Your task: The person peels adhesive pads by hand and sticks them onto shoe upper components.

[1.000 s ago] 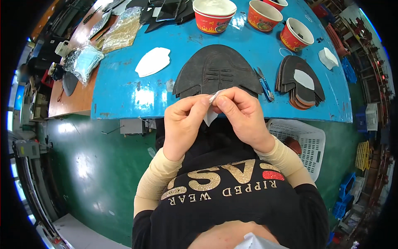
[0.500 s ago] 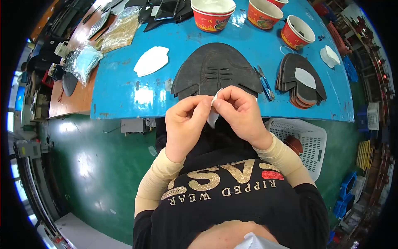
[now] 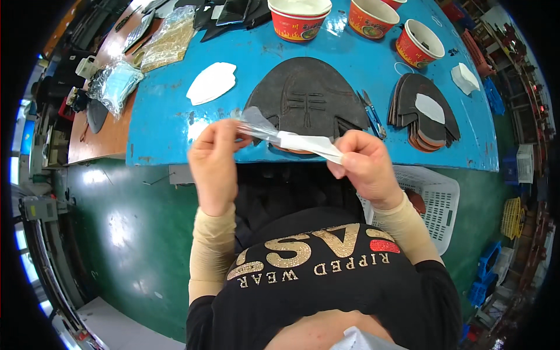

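Note:
Stretched between my hands is a thin piece being pulled apart: a clear film (image 3: 254,121) on the left and a white backing paper (image 3: 309,144) on the right, still joined near the middle. My left hand (image 3: 216,166) pinches the film's end. Between thumb and fingers, my right hand (image 3: 366,167) grips the paper's far tip. Just beyond them lies a stack of dark shoe uppers (image 3: 306,93) with stitched and raised details, partly covered by the film and paper. To its left sits a stack of white shaped pieces (image 3: 211,83).
Tweezers and a slim blue-handled tool (image 3: 373,115) lie between the uppers and a second stack of dark pieces (image 3: 434,119) topped by a white patch. Red paper bowls (image 3: 300,23) stand at the back. A crumpled white paper (image 3: 465,79) is far right; a white basket (image 3: 429,207) stands below the edge.
My hands have moved apart from a shared pinch. Left went leftward with clear film, right went rightward with white paper, so the film now partly separates from its backing.

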Available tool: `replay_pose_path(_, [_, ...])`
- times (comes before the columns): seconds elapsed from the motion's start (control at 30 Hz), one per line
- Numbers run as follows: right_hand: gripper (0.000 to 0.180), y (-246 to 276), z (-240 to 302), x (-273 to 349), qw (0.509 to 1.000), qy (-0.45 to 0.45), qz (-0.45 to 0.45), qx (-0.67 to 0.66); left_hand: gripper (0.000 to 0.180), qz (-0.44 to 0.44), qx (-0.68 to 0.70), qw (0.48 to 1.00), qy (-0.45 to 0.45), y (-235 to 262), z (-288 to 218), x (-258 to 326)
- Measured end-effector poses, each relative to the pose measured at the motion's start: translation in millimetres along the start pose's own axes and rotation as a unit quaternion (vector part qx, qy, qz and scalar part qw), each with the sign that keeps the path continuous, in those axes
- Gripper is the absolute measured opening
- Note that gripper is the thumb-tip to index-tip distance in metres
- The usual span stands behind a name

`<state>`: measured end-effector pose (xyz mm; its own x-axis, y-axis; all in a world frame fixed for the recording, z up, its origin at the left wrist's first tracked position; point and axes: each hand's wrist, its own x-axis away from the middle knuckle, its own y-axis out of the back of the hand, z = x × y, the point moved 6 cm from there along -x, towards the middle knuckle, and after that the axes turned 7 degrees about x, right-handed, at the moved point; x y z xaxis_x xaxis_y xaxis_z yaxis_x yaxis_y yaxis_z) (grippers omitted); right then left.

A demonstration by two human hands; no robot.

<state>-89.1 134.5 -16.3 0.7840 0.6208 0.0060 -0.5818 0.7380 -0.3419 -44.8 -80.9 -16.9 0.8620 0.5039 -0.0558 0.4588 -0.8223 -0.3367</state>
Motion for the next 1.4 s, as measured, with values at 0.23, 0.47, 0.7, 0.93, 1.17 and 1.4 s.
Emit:
replay_pose_path(0.23, [0.006, 6, 34, 1, 0.998, 0.057, -0.011, 0.009, 0.011, -0.032, 0.105, 0.992, -0.066, 29, -36, -10])
replay_pose_path(0.47, [0.007, -11, 46, -7, 0.990, 0.083, 0.051, 0.105, 0.027, 0.304, -0.088, 0.942, -0.116, -44, -34, 48])
replay_pose_path(0.7, [0.006, -23, 46, -11, 0.974, 0.093, 0.097, 0.183, 0.029, 0.347, -0.345, 0.815, -0.311, -81, -69, 46])
replay_pose_path(0.93, [0.033, -23, 57, -18, 0.948, 0.202, 0.028, 0.245, 0.022, 0.370, -0.208, 0.882, -0.206, -74, -55, 37])
replay_pose_path(1.17, [0.011, -27, 47, -23, 0.974, 0.022, 0.098, 0.205, 0.015, 0.367, -0.016, 0.928, -0.058, -62, -29, 34])
replay_pose_path(1.4, [0.015, -24, 44, -19, 0.988, 0.049, 0.082, 0.121, 0.011, 0.368, 0.158, 0.913, 0.080, -67, -18, 39])
